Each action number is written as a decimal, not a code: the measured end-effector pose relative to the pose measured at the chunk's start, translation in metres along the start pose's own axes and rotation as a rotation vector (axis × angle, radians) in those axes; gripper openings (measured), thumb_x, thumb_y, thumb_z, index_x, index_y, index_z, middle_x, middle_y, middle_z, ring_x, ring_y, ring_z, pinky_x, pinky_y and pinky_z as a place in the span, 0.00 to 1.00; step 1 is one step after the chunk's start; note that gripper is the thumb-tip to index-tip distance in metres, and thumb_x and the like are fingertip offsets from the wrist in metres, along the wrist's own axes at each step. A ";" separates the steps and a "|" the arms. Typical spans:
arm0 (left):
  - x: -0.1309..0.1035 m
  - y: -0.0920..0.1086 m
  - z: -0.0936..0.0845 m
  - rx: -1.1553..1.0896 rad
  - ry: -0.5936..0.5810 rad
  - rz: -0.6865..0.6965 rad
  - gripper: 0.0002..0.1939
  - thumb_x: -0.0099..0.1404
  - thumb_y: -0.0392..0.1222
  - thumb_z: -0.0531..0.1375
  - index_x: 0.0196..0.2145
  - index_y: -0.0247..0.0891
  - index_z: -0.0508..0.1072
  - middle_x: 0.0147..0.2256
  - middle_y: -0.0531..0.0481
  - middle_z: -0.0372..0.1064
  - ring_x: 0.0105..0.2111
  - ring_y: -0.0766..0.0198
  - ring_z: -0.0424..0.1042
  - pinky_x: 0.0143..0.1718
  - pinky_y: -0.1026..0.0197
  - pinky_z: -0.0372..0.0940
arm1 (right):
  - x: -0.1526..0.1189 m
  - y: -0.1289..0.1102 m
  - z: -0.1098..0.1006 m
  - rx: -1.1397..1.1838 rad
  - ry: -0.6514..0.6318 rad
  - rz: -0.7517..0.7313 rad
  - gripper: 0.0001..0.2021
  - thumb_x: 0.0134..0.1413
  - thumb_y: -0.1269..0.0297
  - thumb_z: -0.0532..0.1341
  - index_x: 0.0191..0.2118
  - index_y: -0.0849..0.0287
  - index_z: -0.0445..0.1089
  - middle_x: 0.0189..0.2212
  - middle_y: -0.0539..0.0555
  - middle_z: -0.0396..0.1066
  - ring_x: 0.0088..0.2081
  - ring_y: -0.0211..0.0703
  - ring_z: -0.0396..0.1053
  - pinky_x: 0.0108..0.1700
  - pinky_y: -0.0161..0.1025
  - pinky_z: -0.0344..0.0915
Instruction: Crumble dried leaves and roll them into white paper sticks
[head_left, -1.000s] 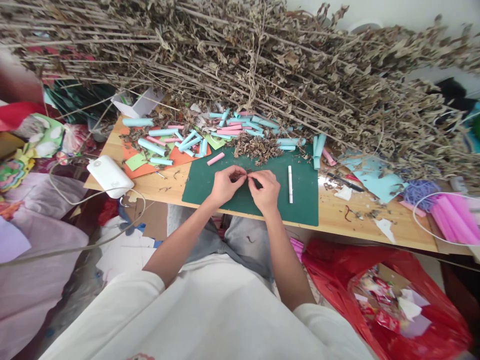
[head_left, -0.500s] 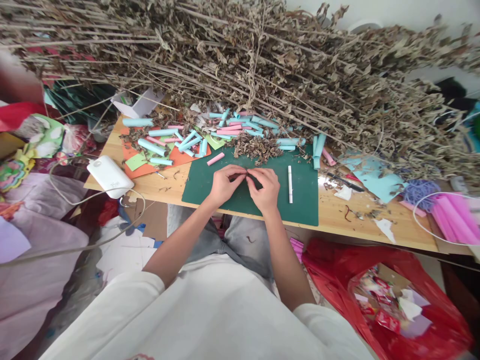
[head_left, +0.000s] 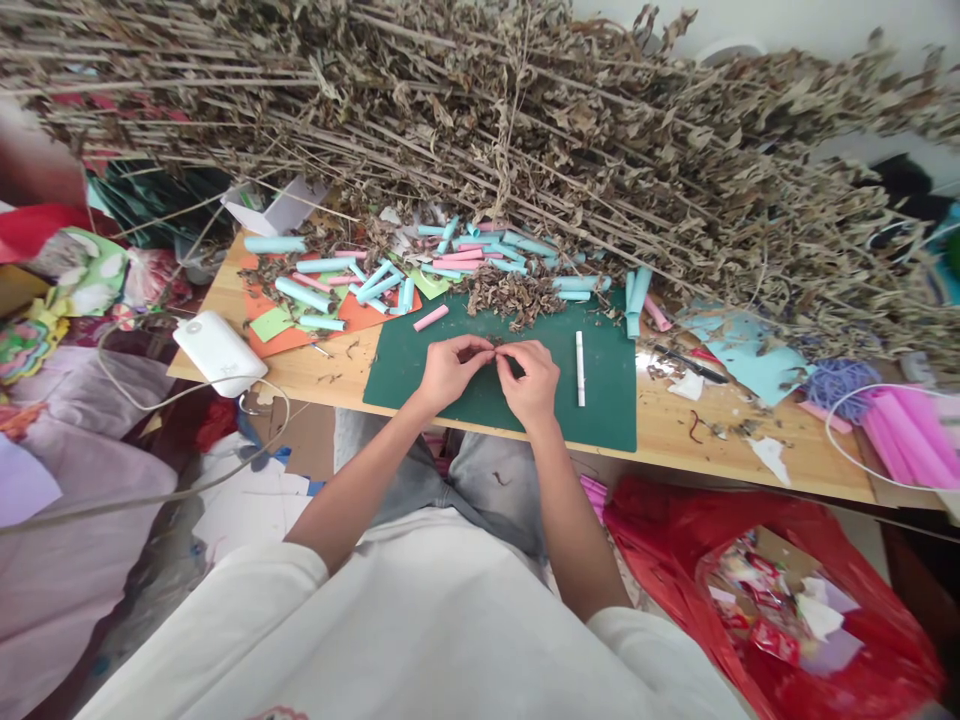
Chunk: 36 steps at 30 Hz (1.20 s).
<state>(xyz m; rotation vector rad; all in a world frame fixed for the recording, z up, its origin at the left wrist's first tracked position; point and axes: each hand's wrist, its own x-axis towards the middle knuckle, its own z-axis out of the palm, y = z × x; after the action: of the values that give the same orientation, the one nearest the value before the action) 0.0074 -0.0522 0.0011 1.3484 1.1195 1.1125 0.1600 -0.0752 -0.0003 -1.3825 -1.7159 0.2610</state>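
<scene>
My left hand (head_left: 450, 370) and my right hand (head_left: 529, 382) meet fingertip to fingertip over the green cutting mat (head_left: 405, 370). Both are closed in a pinch; whatever sits between the tips is too small to make out, perhaps a dark bit. Just beyond the fingers lies a heap of crumbled dry leaves (head_left: 514, 297). A white stick-shaped tube (head_left: 580, 370) rests on the mat to the right of my right hand. Off to the left of the heap is a short pink paper roll (head_left: 431, 318).
Large bundles of dried leafy stems (head_left: 450, 110) cover the back of the wooden table (head_left: 352, 372). Several blue paper rolls (head_left: 301, 294) lie at left and middle. A white power bank (head_left: 220, 352) with a cable is at left, a black pen (head_left: 690, 365) at right, a red bag (head_left: 660, 530) below.
My fingertips have shifted very slightly, the pinch staying at the same spot over the mat. Nothing else has visibly moved.
</scene>
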 end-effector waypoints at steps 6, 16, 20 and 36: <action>0.000 0.001 -0.002 0.058 0.061 0.071 0.09 0.59 0.46 0.65 0.34 0.37 0.80 0.34 0.47 0.78 0.34 0.61 0.76 0.40 0.58 0.72 | 0.002 0.003 -0.001 -0.053 0.070 0.040 0.10 0.62 0.65 0.56 0.38 0.55 0.76 0.36 0.55 0.78 0.41 0.47 0.72 0.46 0.47 0.68; 0.001 0.000 -0.004 0.106 0.032 0.175 0.08 0.62 0.43 0.63 0.36 0.38 0.80 0.39 0.45 0.75 0.39 0.62 0.75 0.40 0.61 0.71 | 0.002 -0.002 -0.002 -0.018 -0.014 -0.031 0.10 0.61 0.63 0.59 0.45 0.54 0.74 0.41 0.55 0.78 0.44 0.48 0.72 0.49 0.48 0.67; 0.000 -0.001 -0.002 0.055 0.006 0.094 0.08 0.61 0.43 0.64 0.37 0.36 0.78 0.36 0.46 0.77 0.35 0.63 0.76 0.41 0.59 0.71 | 0.002 -0.003 -0.001 -0.008 -0.007 -0.030 0.07 0.61 0.63 0.59 0.38 0.54 0.75 0.35 0.53 0.78 0.38 0.45 0.72 0.45 0.45 0.67; 0.002 -0.005 -0.002 -0.008 0.084 0.018 0.11 0.58 0.47 0.66 0.33 0.36 0.78 0.33 0.48 0.77 0.33 0.62 0.75 0.40 0.58 0.72 | 0.003 0.001 -0.003 0.033 0.103 0.049 0.10 0.62 0.64 0.57 0.36 0.53 0.77 0.34 0.54 0.78 0.39 0.46 0.73 0.45 0.47 0.71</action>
<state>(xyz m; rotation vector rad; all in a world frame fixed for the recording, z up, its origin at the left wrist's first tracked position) 0.0054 -0.0493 -0.0032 1.3180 1.1640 1.1955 0.1629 -0.0739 0.0024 -1.3915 -1.5882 0.2397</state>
